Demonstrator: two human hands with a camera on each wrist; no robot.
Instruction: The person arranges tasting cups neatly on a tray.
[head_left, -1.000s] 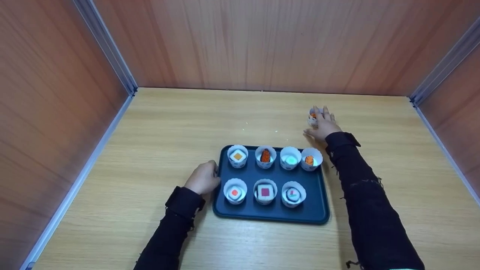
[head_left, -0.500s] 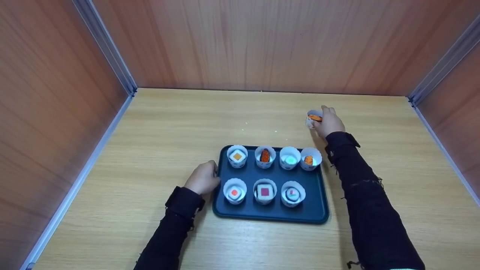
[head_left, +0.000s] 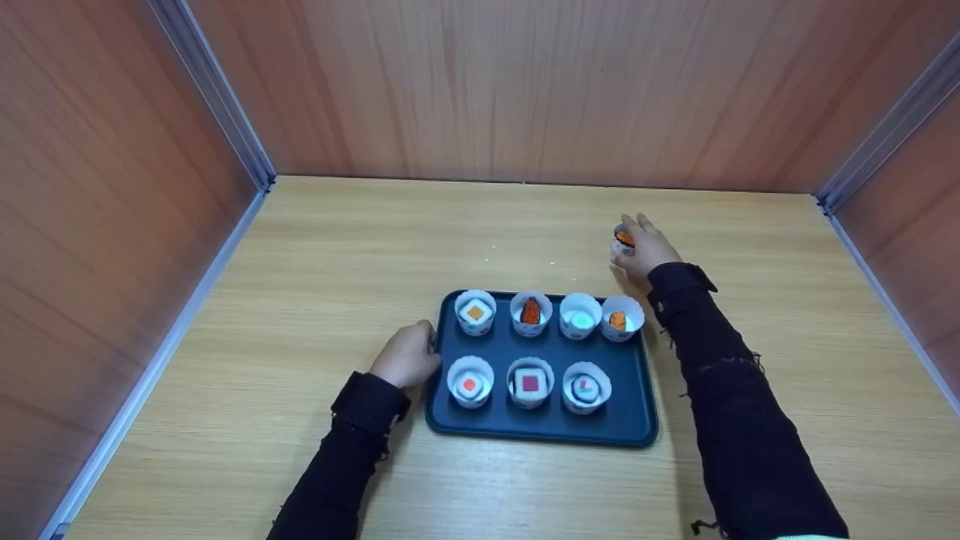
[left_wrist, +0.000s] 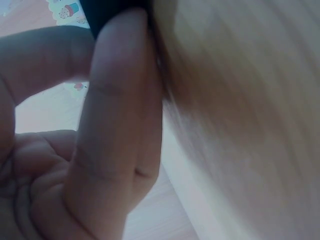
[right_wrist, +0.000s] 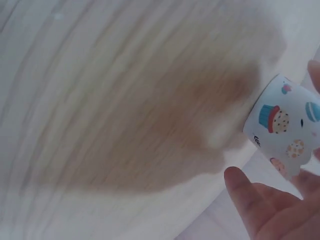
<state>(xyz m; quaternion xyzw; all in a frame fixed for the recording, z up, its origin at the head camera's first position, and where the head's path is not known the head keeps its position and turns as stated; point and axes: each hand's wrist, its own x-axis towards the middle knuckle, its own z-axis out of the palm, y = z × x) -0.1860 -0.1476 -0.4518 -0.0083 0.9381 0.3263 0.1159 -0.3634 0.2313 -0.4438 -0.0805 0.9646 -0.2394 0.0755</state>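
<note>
My left hand [head_left: 409, 355] pinches the left rim of a dark blue tray [head_left: 544, 431]; the left wrist view shows fingers [left_wrist: 117, 100] at the tray's dark edge [left_wrist: 112, 12]. Beyond the tray's far right corner, my right hand [head_left: 648, 250] holds a white paper baking cup [right_wrist: 285, 125] printed with cupcakes. Fingertips lie on two sides of that cup, while another finger [right_wrist: 245, 192] extends apart from it. Inside the cup [head_left: 619, 249] is an orange piece with a dark edge. Whether the cup touches the table cannot be told.
Several paper cups stand on the tray in two rows, each with a small coloured piece, such as the far-right cup [head_left: 622, 319] and the front-middle cup [head_left: 530, 383]. White specks [head_left: 553, 263] lie on the wooden table [head_left: 375, 247]. Wooden panels [head_left: 510, 90] enclose the back and sides.
The right hand's fingers, first spread over the far cup, have closed around it and shifted slightly left and nearer. The left hand and tray stay nearly in place.
</note>
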